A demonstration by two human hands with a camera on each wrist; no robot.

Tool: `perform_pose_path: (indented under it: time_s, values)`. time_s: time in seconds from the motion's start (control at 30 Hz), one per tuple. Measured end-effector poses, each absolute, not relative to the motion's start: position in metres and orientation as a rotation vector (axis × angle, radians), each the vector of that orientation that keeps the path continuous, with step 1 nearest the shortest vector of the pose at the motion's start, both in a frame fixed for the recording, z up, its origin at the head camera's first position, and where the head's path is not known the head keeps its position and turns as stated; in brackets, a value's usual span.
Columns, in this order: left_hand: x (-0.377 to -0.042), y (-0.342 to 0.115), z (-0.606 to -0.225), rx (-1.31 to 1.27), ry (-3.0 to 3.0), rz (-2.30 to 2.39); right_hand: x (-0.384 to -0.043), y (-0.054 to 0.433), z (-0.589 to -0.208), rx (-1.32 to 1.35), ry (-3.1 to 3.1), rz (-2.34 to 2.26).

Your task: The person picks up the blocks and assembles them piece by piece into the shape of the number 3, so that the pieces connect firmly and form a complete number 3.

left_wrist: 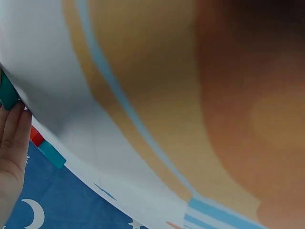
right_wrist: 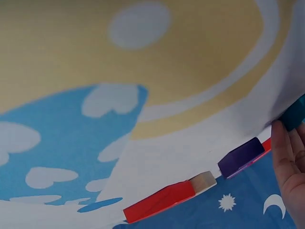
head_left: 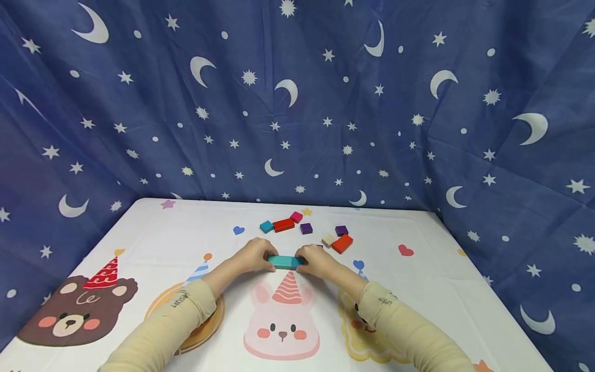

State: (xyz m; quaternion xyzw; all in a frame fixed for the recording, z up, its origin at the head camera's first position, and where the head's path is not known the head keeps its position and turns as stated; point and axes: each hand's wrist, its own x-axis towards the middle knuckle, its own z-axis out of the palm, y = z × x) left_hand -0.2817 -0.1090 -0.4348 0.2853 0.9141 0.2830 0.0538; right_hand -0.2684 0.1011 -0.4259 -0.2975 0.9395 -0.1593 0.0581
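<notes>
In the head view, a long teal block [head_left: 280, 262] lies end to end with a short blue block [head_left: 297, 263] on the table, just above the printed rabbit's hat. My left hand [head_left: 257, 256] grips the teal block's left end between thumb and fingers. The blue block's right end is pinched by my right hand [head_left: 318, 260], which covers part of it. At the left wrist view's edge, my left hand [left_wrist: 12, 148] shows beside a teal block face [left_wrist: 8, 93]. A blue-green block [right_wrist: 294, 114] appears at my right hand's [right_wrist: 289, 162] fingers in the right wrist view.
Behind the hands lie loose blocks: a blue one [head_left: 266, 227], a long red one [head_left: 283, 225], a pink one [head_left: 296, 217] and purple ones [head_left: 306, 228]. Further right are a cream block [head_left: 328, 241] and another red block [head_left: 342, 244]. A starry blue curtain [head_left: 297, 155] borders the table.
</notes>
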Motion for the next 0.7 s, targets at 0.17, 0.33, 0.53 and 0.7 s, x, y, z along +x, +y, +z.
perform_pose_path:
  time_s: [0.17,0.33,0.53,0.7]
  values:
    - [-0.2814,-0.1078,-0.4342,0.840,2.779,0.862,-0.2698,0.1005,-0.4248,-0.915,2.840,-0.470]
    - [-0.2818,-0.1063,-0.4316,0.810,2.765,0.880,-0.2738,0.1005,-0.4249,-0.953,2.834,-0.423]
    - [-0.2810,-0.1039,-0.4294,0.766,2.754,0.870,-0.2780,0.1011,-0.4261,-1.008,2.811,-0.383]
    - [-0.2805,-0.1018,-0.4281,0.732,2.758,0.855,-0.2779,0.1024,-0.4249,-1.033,2.805,-0.363]
